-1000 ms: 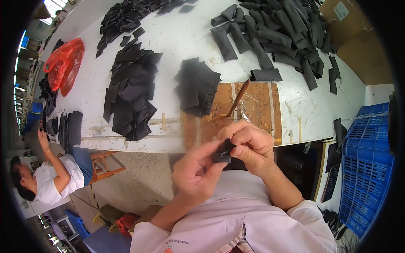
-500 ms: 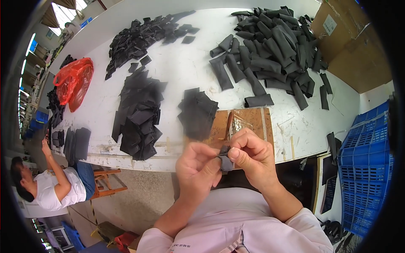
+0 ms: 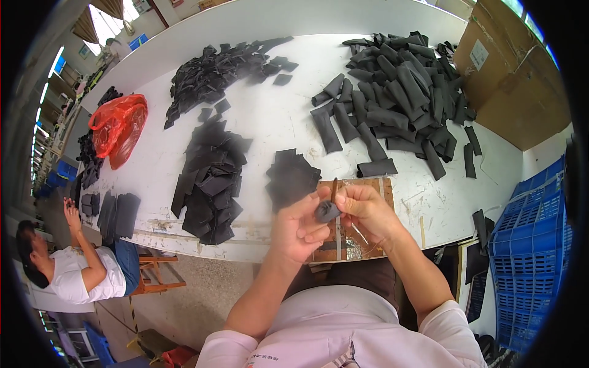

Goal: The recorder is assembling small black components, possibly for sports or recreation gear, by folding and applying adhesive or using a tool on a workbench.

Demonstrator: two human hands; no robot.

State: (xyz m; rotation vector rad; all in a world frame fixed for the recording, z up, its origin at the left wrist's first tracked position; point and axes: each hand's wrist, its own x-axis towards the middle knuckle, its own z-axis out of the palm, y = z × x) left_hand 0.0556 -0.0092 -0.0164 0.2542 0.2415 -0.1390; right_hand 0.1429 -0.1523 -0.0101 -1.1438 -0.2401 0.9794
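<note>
Over the near edge of the table, my left hand [image 3: 299, 230] grips a small dark grey fabric piece [image 3: 327, 212], its gathered, rounded end facing up. My right hand [image 3: 370, 211] pinches the same piece from its right side. A thin brown rod [image 3: 334, 189] stands up right by the fingertips, just beyond the fabric. Whether the fabric touches it I cannot tell. Beneath my hands lies a brown board [image 3: 386, 191] with clear tape on it. A thin shiny metal strip [image 3: 359, 233] shows below my right hand; whether it is held is unclear.
Flat dark pieces form a near stack [image 3: 291, 178], a longer pile [image 3: 211, 181] and a far heap [image 3: 205, 73]. Rolled dark tubes [image 3: 405, 92] are heaped by a cardboard box [image 3: 515, 80]. A red plastic bag [image 3: 119, 129], blue crates [image 3: 531, 245] and a seated person [image 3: 86, 264] flank the table.
Both hands have moved slightly forward over the board, up to the brown rod. The fabric piece has turned, now showing a rounded, gathered end. The whole view has shifted a little.
</note>
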